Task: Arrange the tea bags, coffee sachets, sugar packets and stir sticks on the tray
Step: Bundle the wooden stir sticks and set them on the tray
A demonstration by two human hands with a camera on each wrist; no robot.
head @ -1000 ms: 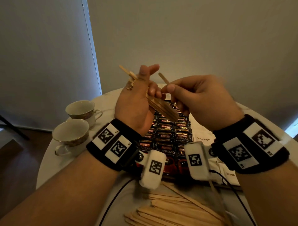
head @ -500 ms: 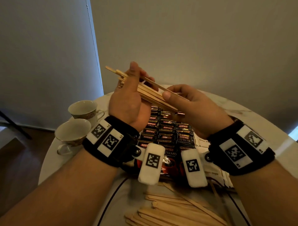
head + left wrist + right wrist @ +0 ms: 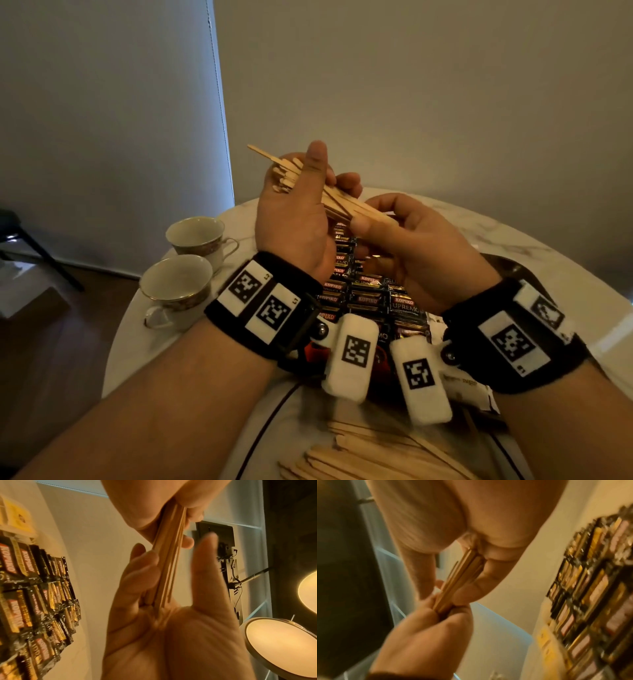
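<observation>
A bundle of wooden stir sticks (image 3: 342, 202) is held in the air above rows of black coffee sachets (image 3: 363, 298). My left hand (image 3: 322, 178) grips the bundle's far part, thumb over the top and fingers curled beneath. My right hand (image 3: 375, 219) pinches the bundle's near end between thumb and fingers. In the left wrist view the stir sticks (image 3: 168, 561) run from my palm up into the right hand (image 3: 171, 500). The right wrist view shows the stir sticks (image 3: 460, 577) between both hands. More loose stir sticks (image 3: 359, 455) lie near me.
Two empty teacups (image 3: 195, 236) (image 3: 174, 287) stand at the left edge of the round white table (image 3: 462, 226). White sugar packets (image 3: 462, 385) lie under my right wrist. Yellow packets (image 3: 18, 517) sit beyond the coffee sachets (image 3: 34, 588).
My right hand held a single stick apart, laid it onto the bundle in my left hand, and now pinches the bundle's near end. The sticks sit closer together.
</observation>
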